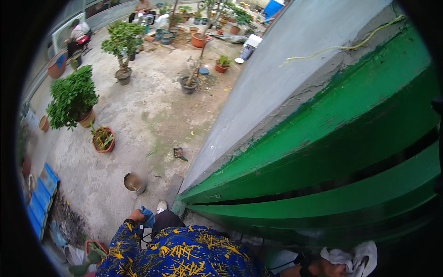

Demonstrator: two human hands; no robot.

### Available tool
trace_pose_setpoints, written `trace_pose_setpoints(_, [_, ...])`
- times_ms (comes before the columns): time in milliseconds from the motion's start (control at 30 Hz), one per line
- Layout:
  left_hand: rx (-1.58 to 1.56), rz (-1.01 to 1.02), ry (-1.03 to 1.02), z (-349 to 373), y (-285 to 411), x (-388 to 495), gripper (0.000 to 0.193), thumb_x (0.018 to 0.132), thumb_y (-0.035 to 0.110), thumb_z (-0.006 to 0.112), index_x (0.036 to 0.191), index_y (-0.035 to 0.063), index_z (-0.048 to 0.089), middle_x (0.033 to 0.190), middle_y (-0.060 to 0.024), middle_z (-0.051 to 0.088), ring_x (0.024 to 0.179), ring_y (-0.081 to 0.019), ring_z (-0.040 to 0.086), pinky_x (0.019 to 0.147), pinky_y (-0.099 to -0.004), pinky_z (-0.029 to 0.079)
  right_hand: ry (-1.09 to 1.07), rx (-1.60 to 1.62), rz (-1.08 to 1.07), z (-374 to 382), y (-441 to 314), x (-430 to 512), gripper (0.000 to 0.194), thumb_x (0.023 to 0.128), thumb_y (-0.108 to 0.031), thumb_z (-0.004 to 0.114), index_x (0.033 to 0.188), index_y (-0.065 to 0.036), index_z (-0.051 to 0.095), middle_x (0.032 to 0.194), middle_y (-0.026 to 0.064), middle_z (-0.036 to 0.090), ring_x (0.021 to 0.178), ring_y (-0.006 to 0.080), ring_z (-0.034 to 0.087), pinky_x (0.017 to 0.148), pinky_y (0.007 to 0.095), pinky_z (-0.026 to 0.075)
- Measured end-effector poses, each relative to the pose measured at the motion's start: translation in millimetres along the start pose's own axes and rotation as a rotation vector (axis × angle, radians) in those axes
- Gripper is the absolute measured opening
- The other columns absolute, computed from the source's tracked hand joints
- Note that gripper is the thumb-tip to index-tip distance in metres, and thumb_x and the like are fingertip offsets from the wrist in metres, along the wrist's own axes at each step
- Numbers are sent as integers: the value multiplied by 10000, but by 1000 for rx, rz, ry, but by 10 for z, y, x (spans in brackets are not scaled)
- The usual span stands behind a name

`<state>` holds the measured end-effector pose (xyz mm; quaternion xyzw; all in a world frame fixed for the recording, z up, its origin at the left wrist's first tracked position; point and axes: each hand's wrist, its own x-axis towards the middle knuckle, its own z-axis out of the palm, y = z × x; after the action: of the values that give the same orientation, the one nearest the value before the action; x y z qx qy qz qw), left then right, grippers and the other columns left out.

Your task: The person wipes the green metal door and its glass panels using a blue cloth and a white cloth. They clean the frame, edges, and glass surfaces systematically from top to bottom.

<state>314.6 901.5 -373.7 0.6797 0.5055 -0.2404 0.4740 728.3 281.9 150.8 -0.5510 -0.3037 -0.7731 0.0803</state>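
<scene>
My left hand (137, 216), low in the view at the end of a blue and yellow patterned sleeve, is closed around a blue cloth (147, 216). Near the bottom right corner, my right hand (334, 268) holds a crumpled white cloth (365, 258) that covers much of its fingers. That hand is below the green slatted door (311, 187). A shoe (161, 206) shows just beyond the blue cloth, beside the door frame. The round pot (134, 182) with soil stands on the ground ahead of my left hand.
A grey wall (277, 86) with a green frame rises at the right. Potted plants (103, 139) and a small square pot (178, 152) stand on the concrete. Blue corrugated sheeting (43, 200) lies at the left. A seated person (79, 33) is far off, with another person (142, 7) beyond.
</scene>
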Motion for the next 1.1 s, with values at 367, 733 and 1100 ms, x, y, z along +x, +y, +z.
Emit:
trace_pose_setpoints(367, [-775,319,99,-915,971,-93,347,775,106,711,1093,-26,662,958,-87,702,829,-207,678,777,-353,565,-2,88,17,553,-1208,607,527,962,-127,666,1404,89,477,1415,263,561,1163,350,637,1009,437,540])
trace_pose_setpoints(733, [-1153,662,-463,-2081,2484,-848,615,949,272,704,1459,10,482,1205,-169,692,905,-309,742,667,-449,648,190,230,301,1157,-1847,1038,455,1064,-141,526,1412,153,523,1426,291,591,1198,375,649,1000,461,559])
trace_pose_setpoints(1100, [-461,2067,-149,-2241,4358,-2523,461,797,300,903,1156,113,681,1427,-262,497,1304,-448,548,1093,-562,434,-69,-160,274,975,-2131,1056,393,1023,-151,630,1358,45,568,1355,240,620,1168,343,631,989,445,518])
